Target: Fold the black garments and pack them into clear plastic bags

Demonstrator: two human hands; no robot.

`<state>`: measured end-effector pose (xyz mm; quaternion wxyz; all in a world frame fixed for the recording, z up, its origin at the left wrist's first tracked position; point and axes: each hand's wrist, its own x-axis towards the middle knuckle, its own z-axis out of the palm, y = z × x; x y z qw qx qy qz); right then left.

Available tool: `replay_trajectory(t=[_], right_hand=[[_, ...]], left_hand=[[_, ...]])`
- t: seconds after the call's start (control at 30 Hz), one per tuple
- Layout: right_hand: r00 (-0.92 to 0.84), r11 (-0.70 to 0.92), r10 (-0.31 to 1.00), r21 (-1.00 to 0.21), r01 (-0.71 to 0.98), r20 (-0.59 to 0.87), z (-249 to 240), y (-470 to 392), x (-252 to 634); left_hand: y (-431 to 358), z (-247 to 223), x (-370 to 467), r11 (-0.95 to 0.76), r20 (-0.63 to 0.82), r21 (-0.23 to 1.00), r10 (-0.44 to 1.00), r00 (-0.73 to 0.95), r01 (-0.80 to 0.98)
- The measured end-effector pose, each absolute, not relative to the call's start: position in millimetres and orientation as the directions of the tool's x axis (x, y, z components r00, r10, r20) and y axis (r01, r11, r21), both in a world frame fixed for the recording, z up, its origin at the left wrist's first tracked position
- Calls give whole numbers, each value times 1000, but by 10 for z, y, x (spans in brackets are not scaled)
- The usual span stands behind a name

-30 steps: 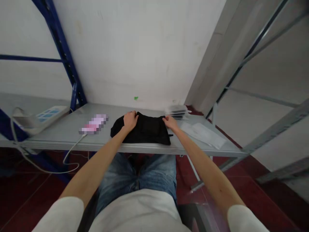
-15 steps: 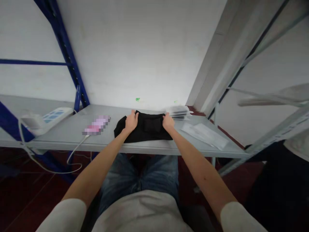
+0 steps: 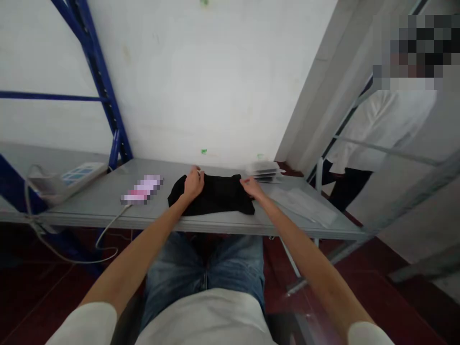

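Folds of black cloth (image 3: 221, 194) indistinct, phone (image 3: 143, 188) and person's head (image 3: 417, 48) pixelated

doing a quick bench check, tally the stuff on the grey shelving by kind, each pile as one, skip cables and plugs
Black cloth item: 1
Pink-screened rectangular phone: 1
Long white power strip with blue panels: 1
Stack of thin whitish flat packets: 1
Pile of flat translucent plastic: 1
Total: 5

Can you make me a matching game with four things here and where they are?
1. Black cloth
2. White cable
3. Jeans
4. Clear bags

A. On the legs
B. Lying to the right of the right hand
C. Touched by the left hand and right hand
D. Looping below the table on the left

Pairs: 1-C, 2-D, 3-A, 4-B
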<state>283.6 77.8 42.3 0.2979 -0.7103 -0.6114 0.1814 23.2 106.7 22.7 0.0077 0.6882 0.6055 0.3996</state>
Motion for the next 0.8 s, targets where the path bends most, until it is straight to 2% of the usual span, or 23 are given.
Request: replay_trajectory(t=[0.07, 0.13, 0.23, 0.3, 0.4, 0.57, 0.67, 0.8], right_hand=[[133, -89, 991, -697, 711, 10, 430, 616, 2971], [69, -93, 996, -728, 679, -63, 425, 426, 3089], [-122, 21, 990, -773, 634, -73, 398, 171, 3187], [-250, 192, 967, -758, 623, 40, 360, 58, 3195], [-289, 385, 923, -650, 655, 255, 266, -23, 3158], [-145, 386, 891, -551, 739, 430, 117, -54, 3104], [-123, 350, 879, -449, 822, 461, 105, -95, 3093], [-149, 272, 906, -273, 923, 397, 125, -200, 3098]], left_hand=[[891, 275, 251, -291, 612, 338, 791, 26, 895], [670, 295, 264, -316, 622, 221, 775, 117, 922], [356, 231, 249, -349, 605, 186, 777, 172, 919], [216, 135, 212, -358, 564, 200, 803, 191, 912], [131, -16, 147, -366, 440, 202, 863, 249, 908], [124, -55, 86, -350, 250, 181, 920, 302, 919], [114, 17, 43, -362, 174, 180, 927, 333, 915], [106, 83, -45, -390, 97, 181, 921, 378, 903]])
